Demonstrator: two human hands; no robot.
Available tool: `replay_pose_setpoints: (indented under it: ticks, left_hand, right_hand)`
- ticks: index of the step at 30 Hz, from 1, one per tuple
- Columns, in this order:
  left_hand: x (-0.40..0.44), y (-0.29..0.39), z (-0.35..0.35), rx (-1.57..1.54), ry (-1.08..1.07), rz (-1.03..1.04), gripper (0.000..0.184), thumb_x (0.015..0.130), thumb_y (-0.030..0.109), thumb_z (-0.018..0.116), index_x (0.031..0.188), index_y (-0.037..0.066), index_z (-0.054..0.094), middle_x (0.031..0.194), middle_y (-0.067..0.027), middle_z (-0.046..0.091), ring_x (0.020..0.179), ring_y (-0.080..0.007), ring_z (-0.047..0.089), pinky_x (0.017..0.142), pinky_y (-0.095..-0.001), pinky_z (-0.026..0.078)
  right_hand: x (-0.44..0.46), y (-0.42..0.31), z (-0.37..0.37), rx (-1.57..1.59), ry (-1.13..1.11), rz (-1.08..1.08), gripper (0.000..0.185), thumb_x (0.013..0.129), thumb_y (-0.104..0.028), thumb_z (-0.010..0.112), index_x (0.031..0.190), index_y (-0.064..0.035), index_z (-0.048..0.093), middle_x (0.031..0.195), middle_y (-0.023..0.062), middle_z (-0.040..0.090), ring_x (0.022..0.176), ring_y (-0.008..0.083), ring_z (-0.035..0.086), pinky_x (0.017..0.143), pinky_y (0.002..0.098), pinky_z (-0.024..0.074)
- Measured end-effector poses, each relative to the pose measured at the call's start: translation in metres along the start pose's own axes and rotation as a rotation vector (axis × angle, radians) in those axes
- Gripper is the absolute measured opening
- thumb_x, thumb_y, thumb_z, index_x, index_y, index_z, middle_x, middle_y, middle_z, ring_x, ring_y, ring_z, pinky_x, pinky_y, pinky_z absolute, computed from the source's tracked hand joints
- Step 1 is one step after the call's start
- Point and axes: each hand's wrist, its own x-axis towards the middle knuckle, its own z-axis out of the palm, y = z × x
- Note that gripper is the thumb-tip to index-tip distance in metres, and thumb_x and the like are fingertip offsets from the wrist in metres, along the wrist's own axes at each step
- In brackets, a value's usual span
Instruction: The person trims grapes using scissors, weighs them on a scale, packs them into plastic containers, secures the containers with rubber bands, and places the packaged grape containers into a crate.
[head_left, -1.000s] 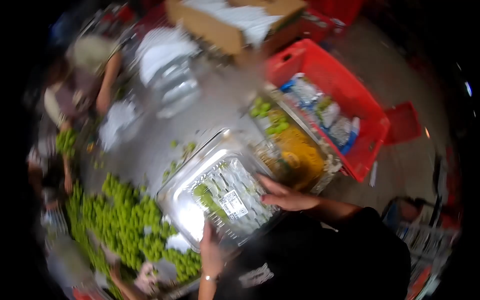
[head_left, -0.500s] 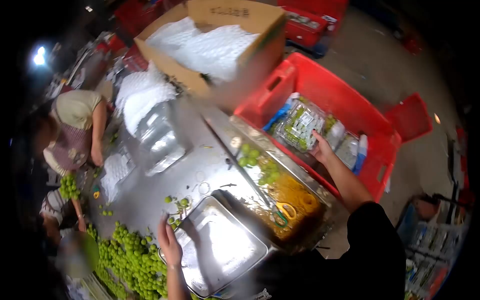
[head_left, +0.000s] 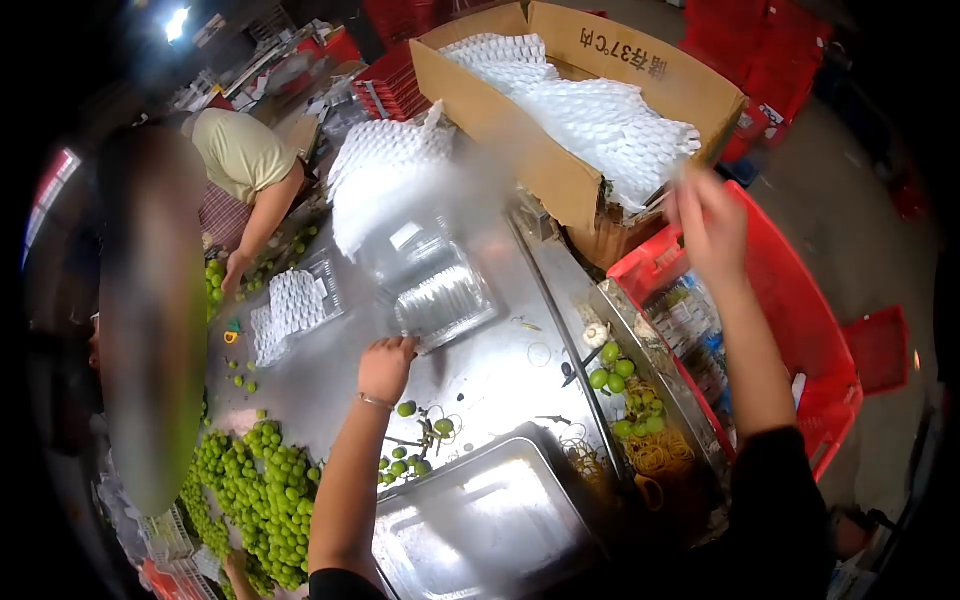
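My left hand (head_left: pixel 386 370) is closed, its fingertips at the near corner of a clear plastic clamshell container (head_left: pixel 445 305) on the metal table. My right hand (head_left: pixel 712 225) is raised beside the cardboard box (head_left: pixel 520 150), above the red crate's (head_left: pixel 800 330) near end. Its fingers are bent and blurred, so whether they hold anything is unclear. White foam netting (head_left: pixel 610 115) fills the box. Packed containers of green grapes (head_left: pixel 688 325) lie in the crate. A metal tray (head_left: pixel 480 510) sits in front of me, with loose green grapes (head_left: pixel 415 460) by its far edge.
A heap of green grapes (head_left: pixel 255 490) covers the table's left. Across the table, a person (head_left: pixel 245 160) reaches toward grapes near a foam-covered container (head_left: pixel 295 310). More white foam (head_left: pixel 385 170) lies at the back. A trough with rubber bands (head_left: pixel 660 452) runs along the right edge.
My right hand has left the grape package in the red crate and risen to the cardboard box. My left hand has moved from the tray to the clear container. The view has shifted.
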Motion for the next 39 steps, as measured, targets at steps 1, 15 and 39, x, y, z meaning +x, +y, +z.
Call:
replay_pose_setpoints:
  ticks: [1, 15, 39]
  left_hand:
    - [-0.001, 0.002, -0.003, -0.036, 0.002, 0.006, 0.017, 0.075, 0.014, 0.053, 0.091, 0.011, 0.058, 0.080, -0.0077, 0.061, 0.075, -0.0245, 0.059, 0.065, -0.0345, 0.047]
    - [-0.017, -0.010, 0.007, 0.017, 0.013, 0.025, 0.016, 0.073, 0.007, 0.047, 0.087, 0.003, 0.054, 0.070, -0.0126, 0.059, 0.069, -0.0275, 0.058, 0.061, -0.0355, 0.048]
    - [-0.332, 0.128, -0.068, -0.443, 0.336, 0.278, 0.022, 0.072, 0.008, 0.052, 0.094, 0.009, 0.058, 0.072, -0.0020, 0.051, 0.069, -0.0152, 0.052, 0.080, -0.0317, 0.043]
  right_hand:
    - [0.035, -0.013, 0.016, -0.054, 0.178, -0.151, 0.014, 0.081, -0.007, 0.052, 0.091, -0.0006, 0.059, 0.077, 0.0122, 0.060, 0.066, 0.0174, 0.057, 0.061, 0.0285, 0.0447]
    - [0.059, 0.014, 0.036, -0.292, -1.148, 0.159, 0.030, 0.068, -0.015, 0.054, 0.091, 0.0027, 0.056, 0.079, 0.0148, 0.062, 0.077, 0.0241, 0.059, 0.072, 0.0317, 0.0443]
    - [-0.184, -0.231, 0.058, 0.256, -0.990, -0.212, 0.032, 0.077, -0.005, 0.046, 0.108, -0.0017, 0.054, 0.118, 0.0180, 0.049, 0.114, 0.0267, 0.044, 0.099, 0.0385, 0.0301]
